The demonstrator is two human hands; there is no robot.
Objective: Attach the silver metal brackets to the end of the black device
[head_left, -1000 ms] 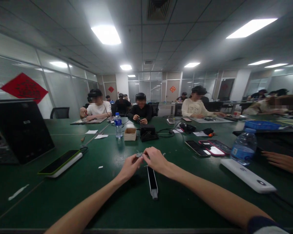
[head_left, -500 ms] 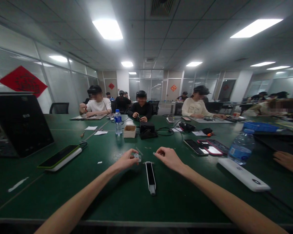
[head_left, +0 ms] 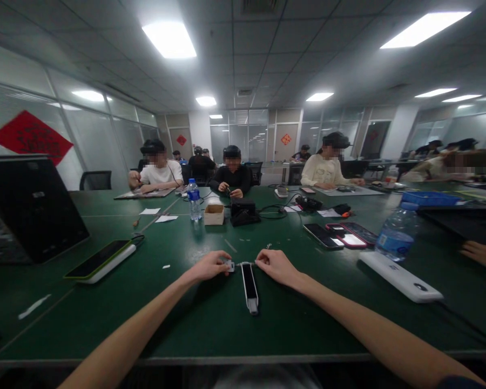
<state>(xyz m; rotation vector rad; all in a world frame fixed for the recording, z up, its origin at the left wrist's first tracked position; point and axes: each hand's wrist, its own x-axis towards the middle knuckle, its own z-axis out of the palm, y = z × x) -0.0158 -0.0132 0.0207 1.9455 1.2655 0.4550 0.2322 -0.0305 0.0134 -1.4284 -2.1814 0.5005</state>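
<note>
My left hand point(head_left: 208, 265) pinches a small pale, flat piece with holes point(head_left: 230, 265) between thumb and fingers, low over the green table. Opposite it, my right hand point(head_left: 279, 266) is closed in a pinch at the upper right of a slim device; whatever sits between its fingertips is too small to make out. That device point(head_left: 249, 286), with a white frame, dark face and grey end, lies lengthwise between my hands. Thin bits stick out sideways from its far end toward both hands.
A white power bank point(head_left: 400, 276) and a water bottle point(head_left: 396, 235) stand right, near phones point(head_left: 323, 236) and another person's hand point(head_left: 481, 255). Ahead are a small box point(head_left: 214, 214) and a second bottle point(head_left: 194, 201). A green-edged phone point(head_left: 99, 260) lies left. Several people sit beyond.
Both hands have come down and closer to the device's far end. The left still holds the pale piece. Small bits now show on the table beyond my right hand. The view has shifted slightly.
</note>
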